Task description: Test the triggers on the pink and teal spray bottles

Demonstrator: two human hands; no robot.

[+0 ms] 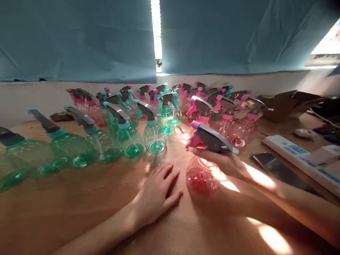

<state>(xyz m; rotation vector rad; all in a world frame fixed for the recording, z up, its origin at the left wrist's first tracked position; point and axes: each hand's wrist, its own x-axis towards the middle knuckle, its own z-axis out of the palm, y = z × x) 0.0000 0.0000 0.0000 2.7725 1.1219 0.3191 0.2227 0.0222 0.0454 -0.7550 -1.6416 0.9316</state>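
My right hand (223,159) is wrapped round the neck of a pink spray bottle (202,179), just under its grey and pink trigger head (212,139). The bottle stands upright on the wooden table (79,205) in front of me. Just left of the bottle, my left hand (156,193) lies flat on the table with its fingers spread and nothing in it.
Several green spray bottles (127,136) stand in rows at the left and several pink ones (228,120) at the back right. A dark phone (273,166) and a white remote-like device (300,159) lie at the right. Blue curtains (79,39) hang behind.
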